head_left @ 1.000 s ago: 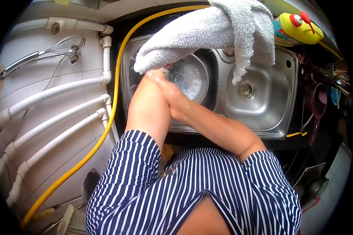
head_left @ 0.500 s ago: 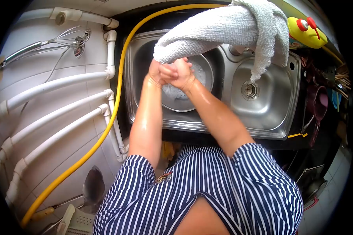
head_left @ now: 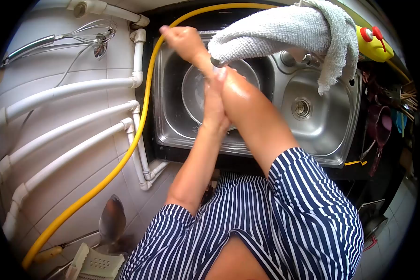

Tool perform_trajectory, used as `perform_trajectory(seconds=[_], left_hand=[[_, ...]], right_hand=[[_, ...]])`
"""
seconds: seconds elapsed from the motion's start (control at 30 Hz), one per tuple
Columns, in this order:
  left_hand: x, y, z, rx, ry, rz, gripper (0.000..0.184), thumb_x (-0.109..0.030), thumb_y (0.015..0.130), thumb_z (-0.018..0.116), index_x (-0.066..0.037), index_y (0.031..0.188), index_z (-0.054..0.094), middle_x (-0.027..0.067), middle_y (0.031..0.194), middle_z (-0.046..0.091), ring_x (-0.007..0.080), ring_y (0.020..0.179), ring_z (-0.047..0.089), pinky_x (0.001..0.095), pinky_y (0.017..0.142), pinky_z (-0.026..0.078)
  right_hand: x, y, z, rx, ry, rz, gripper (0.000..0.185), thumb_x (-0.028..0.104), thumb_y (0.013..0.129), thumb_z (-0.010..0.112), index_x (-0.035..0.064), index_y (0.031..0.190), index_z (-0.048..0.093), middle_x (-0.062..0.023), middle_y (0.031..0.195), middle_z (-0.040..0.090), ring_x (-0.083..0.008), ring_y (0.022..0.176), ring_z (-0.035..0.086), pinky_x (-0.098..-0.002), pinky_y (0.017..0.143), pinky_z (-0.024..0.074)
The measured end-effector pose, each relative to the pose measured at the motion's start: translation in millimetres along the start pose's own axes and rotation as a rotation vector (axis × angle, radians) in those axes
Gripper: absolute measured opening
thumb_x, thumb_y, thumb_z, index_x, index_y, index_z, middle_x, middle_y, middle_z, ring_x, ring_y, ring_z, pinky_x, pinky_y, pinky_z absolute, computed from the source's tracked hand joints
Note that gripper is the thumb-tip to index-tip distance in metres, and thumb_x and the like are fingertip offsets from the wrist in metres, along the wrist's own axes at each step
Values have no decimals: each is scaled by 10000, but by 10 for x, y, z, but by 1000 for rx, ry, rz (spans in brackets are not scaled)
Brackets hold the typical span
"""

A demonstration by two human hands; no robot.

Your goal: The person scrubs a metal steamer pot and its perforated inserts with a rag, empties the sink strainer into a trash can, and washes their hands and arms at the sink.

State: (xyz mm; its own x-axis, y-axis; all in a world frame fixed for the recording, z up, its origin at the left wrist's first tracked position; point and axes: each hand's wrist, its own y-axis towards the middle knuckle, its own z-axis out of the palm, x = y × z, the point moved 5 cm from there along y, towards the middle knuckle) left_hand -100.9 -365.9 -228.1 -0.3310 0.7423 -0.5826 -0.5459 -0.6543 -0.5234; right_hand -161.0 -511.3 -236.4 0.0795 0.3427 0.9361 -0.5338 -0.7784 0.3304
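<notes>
My right forearm, wet and shiny, reaches up and left across the left sink basin (head_left: 172, 112). Past the basin's back left corner, beside the yellow hose, is my right hand (head_left: 184, 43), fingers curled in and one digit sticking out left; nothing shows in it. My left hand (head_left: 215, 100) is wrapped round the right forearm below the tap's end. A white towel (head_left: 270, 32) is draped over the tap, whose dark tip (head_left: 215, 61) pokes out just above the arms. Under them, a round metal bowl (head_left: 191, 88) sits in the left basin, partly hidden.
To the right is a second basin (head_left: 319, 126) with a drain. A yellow bottle (head_left: 375, 44) with a red cap stands behind it. The yellow hose (head_left: 147, 93) runs along the left, near white pipes (head_left: 70, 88) and a hanging whisk (head_left: 86, 35). A purple pan (head_left: 380, 126) is at right.
My hands were together under the tap; now my right hand has moved up and left, and my left hand is round the right forearm. The whole scene has shifted a little rightward.
</notes>
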Motion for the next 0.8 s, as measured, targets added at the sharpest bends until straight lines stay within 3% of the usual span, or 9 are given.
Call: perform_trajectory(seconds=[0.07, 0.23, 0.37, 0.43, 0.5, 0.6, 0.7, 0.77, 0.8], left_hand=[[39, -131, 126, -11, 117, 89, 645, -281, 838, 667, -56, 1325, 309, 134, 1182, 483, 228, 1046, 550, 354, 856, 509], [167, -226, 200, 3, 4, 116, 619, -388, 823, 667, -66, 1276, 394, 129, 1112, 544, 236, 1026, 568, 390, 902, 489], [6, -98, 141, 90, -175, 10, 499, -459, 837, 600, -41, 1099, 524, 96, 944, 608, 218, 863, 610, 349, 803, 520], [-96, 50, 64, 57, -295, -29, 516, -481, 798, 606, -47, 1068, 536, 77, 907, 595, 192, 789, 586, 327, 733, 509], [-38, 225, -75, 250, -697, -70, 601, -516, 766, 633, -37, 1104, 500, 51, 922, 548, 170, 757, 530, 312, 717, 488], [22, 315, -93, 373, -655, -80, 605, -546, 774, 623, -45, 1073, 462, 40, 915, 510, 157, 733, 487, 303, 700, 473], [56, 277, 14, 494, -451, -93, 559, -522, 797, 646, -90, 1099, 462, 53, 929, 539, 169, 748, 516, 327, 724, 478], [2, 182, -27, -243, -35, -45, 587, -610, 815, 587, -77, 1030, 469, 70, 831, 554, 195, 688, 549, 354, 658, 509], [-37, 170, -17, -314, -36, 28, 594, -644, 835, 531, -71, 984, 472, 87, 753, 554, 222, 643, 574, 382, 607, 529]], right_hand=[[-42, 86, 137, 102, -410, -259, 452, 385, 899, 547, 95, 555, 584, -108, 524, 562, -280, 435, 530, -339, 451, 435], [242, 99, 388, 228, -710, -693, 392, 321, 872, 590, 92, 554, 584, -54, 477, 545, -240, 418, 534, -308, 423, 417], [77, 186, 66, -177, 1050, 710, 268, 267, 881, 520, 53, 725, 554, 26, 475, 310, -89, 377, 282, -248, 350, 204], [-353, -33, 124, -480, 1524, 712, 214, 247, 883, 510, 64, 779, 549, 24, 493, 281, -94, 375, 259, -242, 350, 206], [-403, -274, 153, -443, 1788, 831, 225, 250, 879, 552, 48, 779, 556, -2, 559, 382, -114, 429, 353, -248, 385, 285], [-102, -409, 30, -246, 2025, 726, 222, 244, 870, 603, 25, 837, 598, -17, 604, 470, -134, 499, 437, -264, 459, 375], [-117, -333, -2, 119, 1968, 745, 244, 265, 884, 583, 23, 874, 619, -39, 669, 552, -149, 564, 516, -257, 519, 418], [-279, -325, -73, 89, 639, 859, 285, 317, 896, 535, 50, 927, 628, -56, 729, 605, -165, 627, 566, -291, 598, 453], [-323, -298, -122, 107, 127, 871, 319, 351, 901, 509, 64, 970, 631, -64, 762, 631, -175, 663, 590, -315, 648, 471]])
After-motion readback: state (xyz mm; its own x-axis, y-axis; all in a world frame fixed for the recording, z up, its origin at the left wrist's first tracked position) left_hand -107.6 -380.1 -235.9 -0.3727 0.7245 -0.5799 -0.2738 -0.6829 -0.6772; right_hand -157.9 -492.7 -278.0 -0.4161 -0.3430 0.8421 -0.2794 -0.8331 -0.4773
